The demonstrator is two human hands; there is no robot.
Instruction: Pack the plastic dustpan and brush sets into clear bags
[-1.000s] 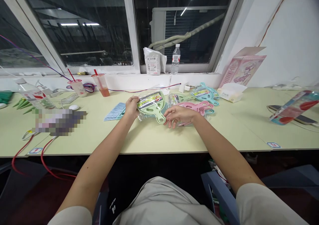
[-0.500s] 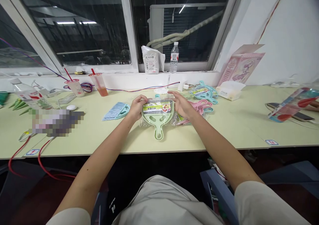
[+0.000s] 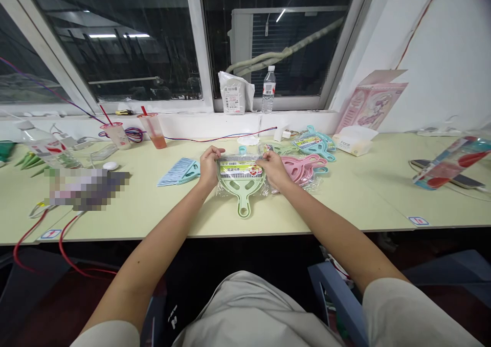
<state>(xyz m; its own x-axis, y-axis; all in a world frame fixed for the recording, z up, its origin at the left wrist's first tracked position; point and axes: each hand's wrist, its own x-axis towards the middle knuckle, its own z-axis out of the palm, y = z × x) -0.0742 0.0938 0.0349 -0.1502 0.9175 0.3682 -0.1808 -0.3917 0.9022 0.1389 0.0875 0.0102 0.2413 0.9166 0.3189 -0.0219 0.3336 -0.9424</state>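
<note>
In front of me, a green dustpan and brush set [image 3: 242, 186] in clear plastic wrap is held with its handle toward me. A printed label crosses its bristles. My left hand [image 3: 209, 167] is closed on the set's upper left edge. At the upper right corner, my right hand [image 3: 274, 169] pinches the wrap or the rim; its fingertips partly cover the label's end. Just left of my left hand lies a blue hand brush [image 3: 179, 172]. Beside my right hand is a wrapped pink dustpan set [image 3: 301, 169], and behind that a blue dustpan set [image 3: 315, 143].
Two cups with red straws [image 3: 154, 132] stand at the back left. A tissue pack [image 3: 355, 139] and a pink box [image 3: 374, 101] are at the back right. A water bottle [image 3: 268, 90] is on the sill. A phone [image 3: 460, 177] lies right. The table's front edge [image 3: 245, 235] runs near me.
My right hand has moved inward and its spread fingers have closed at the green set's upper right corner. The set has shifted slightly left. My left hand keeps its hold.
</note>
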